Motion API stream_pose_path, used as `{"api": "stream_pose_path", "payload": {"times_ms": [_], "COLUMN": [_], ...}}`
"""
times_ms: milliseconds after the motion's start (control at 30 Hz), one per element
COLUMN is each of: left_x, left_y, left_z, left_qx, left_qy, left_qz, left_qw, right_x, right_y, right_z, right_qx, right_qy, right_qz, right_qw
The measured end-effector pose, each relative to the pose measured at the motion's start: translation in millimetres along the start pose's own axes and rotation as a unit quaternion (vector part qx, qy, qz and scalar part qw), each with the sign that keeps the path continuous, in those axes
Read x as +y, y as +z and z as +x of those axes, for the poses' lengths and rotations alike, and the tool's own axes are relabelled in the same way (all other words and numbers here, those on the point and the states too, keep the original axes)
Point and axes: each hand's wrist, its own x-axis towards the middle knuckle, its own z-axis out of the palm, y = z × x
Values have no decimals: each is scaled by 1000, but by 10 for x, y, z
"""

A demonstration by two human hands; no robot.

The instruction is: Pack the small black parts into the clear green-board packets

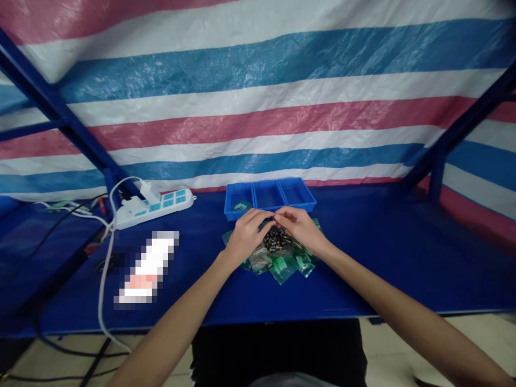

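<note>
Small dark metal parts [276, 239] sit heaped on a spread of green plastic bags [282, 264] at the centre of the blue table [403, 258]; the left hand [244, 235] rests at the heap's nine o'clock, the right hand [300, 228] at its two o'clock; their fingertips meet above the heap, pinched narrow, and what they hold is too small to tell; a blue three-compartment tray [269, 195] stands at twelve o'clock, just beyond the hands; a white power strip [155, 207] lies well apart at ten o'clock.
</note>
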Motion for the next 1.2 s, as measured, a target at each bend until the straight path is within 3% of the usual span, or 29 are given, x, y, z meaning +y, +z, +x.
{"api": "stream_pose_path", "payload": {"times_ms": [133, 433, 700, 900, 1200], "left_x": [-12, -1, 24, 60, 56], "left_y": [11, 21, 0, -39, -47], "left_z": [-7, 5, 26, 30, 25], "left_qx": [-6, -26, -41, -76, -55], "left_qy": [-11, -46, -82, -52, -19], "left_qz": [5, -4, -3, 13, 44], "left_qw": [1000, 999, 996, 996, 997], "right_x": [16, -63, -73, -141, -132], "right_y": [-20, -25, -23, -43, 20], "right_z": [5, -62, -86, -98, -128], "right_qx": [6, 22, 32, 34, 67], "right_qy": [-55, -142, -157, -148, -116], "right_qz": [-89, -273, -265, -252, -135], "right_qw": [994, 951, 951, 956, 982]}}
